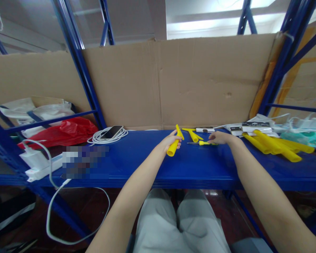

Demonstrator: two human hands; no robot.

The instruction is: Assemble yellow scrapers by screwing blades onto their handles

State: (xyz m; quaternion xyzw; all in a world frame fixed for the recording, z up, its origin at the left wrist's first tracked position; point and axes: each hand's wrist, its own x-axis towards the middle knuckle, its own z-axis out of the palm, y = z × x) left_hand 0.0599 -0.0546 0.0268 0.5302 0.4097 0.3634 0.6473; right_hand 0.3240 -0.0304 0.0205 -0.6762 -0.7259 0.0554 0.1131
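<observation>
My left hand [171,141] is wrapped round a yellow plastic piece [173,147] with a wide tube end and a narrower, flared top. My right hand [218,137] is at a yellow-handled screwdriver [204,143] lying on the blue shelf [197,168], its thin shaft pointing left. The fingertips are bent near the dark end of the handle; whether they grip it is too small to tell. Between the hands and a little behind lies another yellow piece [193,136], next to a small black and white package [204,130].
Several yellow tubes [276,146] lie at the right beside white packages [255,127]. On the left are a phone [113,132] on a coiled white cable [96,138], a red bag [65,130] and a power strip [46,168]. Cardboard [126,84] stands behind.
</observation>
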